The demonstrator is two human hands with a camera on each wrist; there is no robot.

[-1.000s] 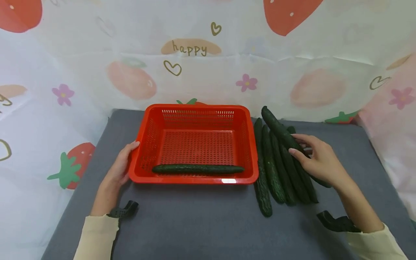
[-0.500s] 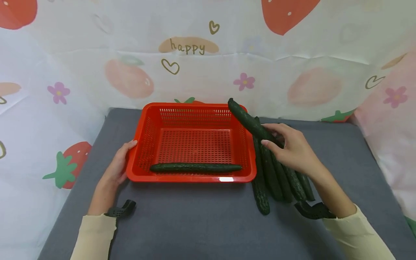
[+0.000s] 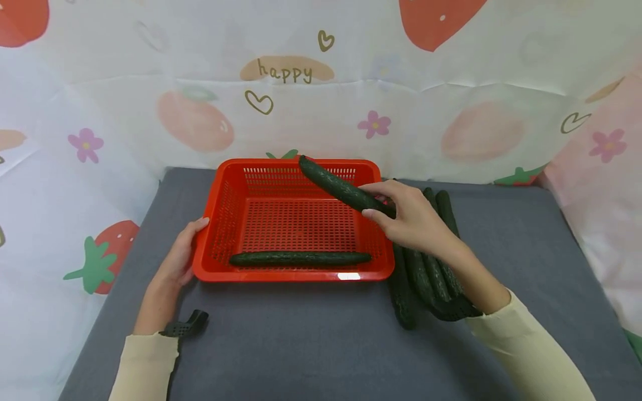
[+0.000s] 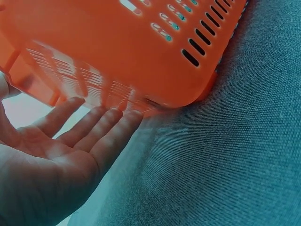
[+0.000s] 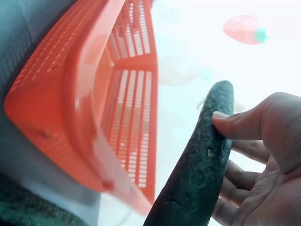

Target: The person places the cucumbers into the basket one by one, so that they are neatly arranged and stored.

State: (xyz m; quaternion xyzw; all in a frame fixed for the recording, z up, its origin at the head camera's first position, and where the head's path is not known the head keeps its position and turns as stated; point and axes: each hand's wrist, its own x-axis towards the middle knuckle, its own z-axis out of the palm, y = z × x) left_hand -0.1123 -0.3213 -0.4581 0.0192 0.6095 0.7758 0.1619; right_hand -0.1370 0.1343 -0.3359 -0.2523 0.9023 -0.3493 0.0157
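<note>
A red plastic basket [image 3: 296, 276] with slotted walls stands on the grey tabletop. My left hand [image 3: 176, 257] holds its left side; the thumb lies at the rim and the fingers [image 4: 110, 129] touch the outer wall. Inside, one dark green cucumber [image 3: 301, 258] lies along the front wall. My right hand [image 3: 408, 217] grips another cucumber [image 3: 338, 187] near one end, thumb on one side and fingers on the other. That cucumber is raised and tilted over the basket's right back part. In the right wrist view, the thumb [image 5: 235, 125] presses on the cucumber's skin.
Several more cucumbers [image 3: 401, 295] lie side by side right of the basket, partly hidden under my right hand and forearm. Grey cloth [image 3: 291, 340] covers the table. A printed white curtain [image 3: 301, 122] hangs along its back edge.
My right hand has carried the cucumber leftward from above the row of cucumbers to over the basket. The left hand has stayed at the basket's left side. The head view has shifted slightly.
</note>
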